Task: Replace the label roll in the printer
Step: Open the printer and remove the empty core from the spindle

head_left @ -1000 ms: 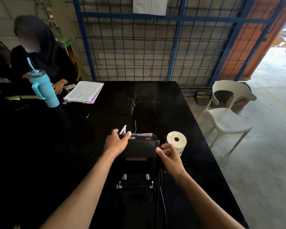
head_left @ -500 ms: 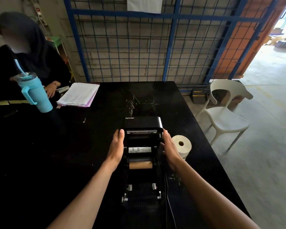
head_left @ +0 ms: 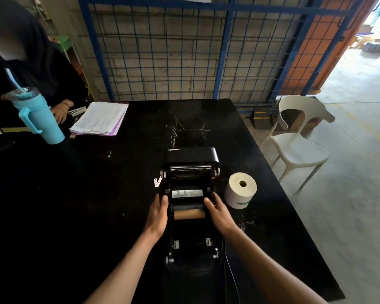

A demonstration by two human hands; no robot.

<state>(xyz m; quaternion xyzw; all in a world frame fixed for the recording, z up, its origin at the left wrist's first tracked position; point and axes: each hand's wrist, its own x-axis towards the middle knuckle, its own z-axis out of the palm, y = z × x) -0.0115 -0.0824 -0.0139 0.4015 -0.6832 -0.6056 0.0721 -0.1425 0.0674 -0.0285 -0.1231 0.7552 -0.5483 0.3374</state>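
The printer (head_left: 192,207) sits on the black table (head_left: 119,216) with its lid swung open toward the far side; the lid bears the word "Xprinter". A black cable (head_left: 232,279) runs from it toward the near edge. Inside the open bay lies a bare brown cardboard core (head_left: 189,214), crosswise between the side walls.

The left hand (head_left: 157,215) rests flat against the left side of the printer, fingers straight and together, gripping nothing. The right hand (head_left: 218,212) rests against the right side in the same way, fingers extended, holding nothing.

A full white label roll (head_left: 240,190) stands on end on the table just beside the printer, to its right, clear of both hands. A small white scrap (head_left: 157,182) lies by the printer's left hinge.

Farther off, a stack of papers (head_left: 100,119) and a blue tumbler (head_left: 38,118) occupy the left side, near a seated person (head_left: 31,69). A white chair (head_left: 298,141) stands beyond the right edge, before a blue wire fence (head_left: 184,51).
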